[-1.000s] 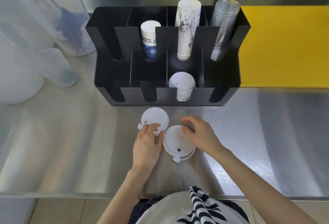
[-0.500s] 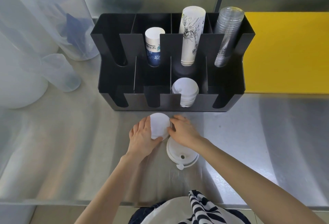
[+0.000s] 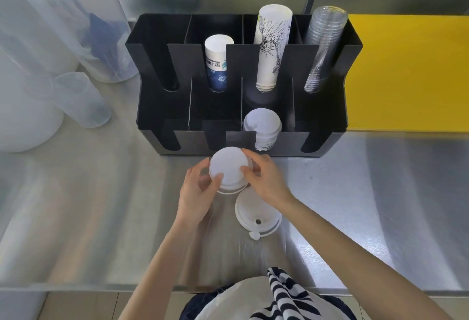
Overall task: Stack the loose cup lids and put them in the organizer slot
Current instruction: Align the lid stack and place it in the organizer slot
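Observation:
A white cup lid [image 3: 229, 167] is held just above the steel counter, in front of the black organizer [image 3: 162, 114]. My left hand [image 3: 196, 190] grips its left rim and my right hand [image 3: 266, 180] grips its right rim. A second white lid [image 3: 256, 214] with a sip hole and tab lies flat on the counter, partly under my right wrist. Inside the organizer's front row, third slot from the left, stands a stack of white lids [image 3: 262, 126].
The organizer's back row holds a blue-printed paper cup stack [image 3: 218, 63], a drawn-on white cup stack [image 3: 271, 48] and clear plastic cups [image 3: 322, 48]. Translucent containers [image 3: 76, 96] stand at the left. A yellow board [image 3: 411, 73] lies at the right. The counter's front edge runs below my arms.
My left hand lifted the left lid off the counter and my right hand left the second lid to grip the raised one. The second lid stayed on the counter.

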Tool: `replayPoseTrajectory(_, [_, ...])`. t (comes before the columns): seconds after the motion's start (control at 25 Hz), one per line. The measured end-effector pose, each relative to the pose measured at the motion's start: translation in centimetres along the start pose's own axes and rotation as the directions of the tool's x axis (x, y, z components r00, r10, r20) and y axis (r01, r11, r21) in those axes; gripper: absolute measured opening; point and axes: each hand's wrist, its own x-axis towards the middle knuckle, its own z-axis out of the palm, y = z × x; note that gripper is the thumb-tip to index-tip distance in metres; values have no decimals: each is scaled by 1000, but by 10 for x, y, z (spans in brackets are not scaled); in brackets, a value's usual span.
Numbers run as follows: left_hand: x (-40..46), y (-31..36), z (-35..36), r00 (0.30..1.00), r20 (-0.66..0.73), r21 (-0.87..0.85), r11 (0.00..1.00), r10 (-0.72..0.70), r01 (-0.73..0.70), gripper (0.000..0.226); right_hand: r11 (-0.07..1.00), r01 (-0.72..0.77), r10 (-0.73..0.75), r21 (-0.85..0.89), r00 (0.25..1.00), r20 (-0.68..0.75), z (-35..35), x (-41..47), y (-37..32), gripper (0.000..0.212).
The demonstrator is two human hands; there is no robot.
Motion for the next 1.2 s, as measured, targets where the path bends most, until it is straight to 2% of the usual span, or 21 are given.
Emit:
replayPoseTrajectory(0.12, [-1, 7, 1, 987, -61, -176, 975, -145, 132, 25, 995, -25, 19, 99, 998, 63, -14, -4, 4, 39])
replayPoseTrajectory(0.2, [-3, 10, 4, 986, 9, -196, 967, -167, 165, 23, 992, -50, 41, 120, 996, 76, -22, -8, 7, 38])
replayPoseTrajectory(0.28, [-7, 11, 8, 982, 83, -209, 961, -169, 183, 21, 987, -82, 80, 136, 997, 17, -30, -11, 12, 36])
replayPoseTrajectory(0.44, [-17, 11, 18, 981, 109, -97, 980, -163, 174, 5, 978, -148, 164, 145, 981, -106, -40, -24, 24, 23])
replayPoseTrajectory(0.8, [-39, -4, 27, 974, 116, 63, 980, -194, 187, 9, 986, -136, 146, 96, 983, -112, -34, -53, 41, 17])
replayPoseTrajectory(0.88, [-42, -8, 29, 979, 110, 107, 981, -173, 161, 5, 986, -139, 148, 90, 983, -112, -31, -55, 43, 19])
replayPoseTrajectory(1.04, [-44, -13, 32, 991, 91, 200, 977, -96, 76, 14, 989, -135, 142, 64, 984, -109, -28, -56, 50, 20])
replayPoseTrajectory(1.2, [-43, -15, 34, 991, 100, 226, 972, -84, 59, 19, 989, -125, 134, 77, 983, -123, -23, -57, 55, 19])
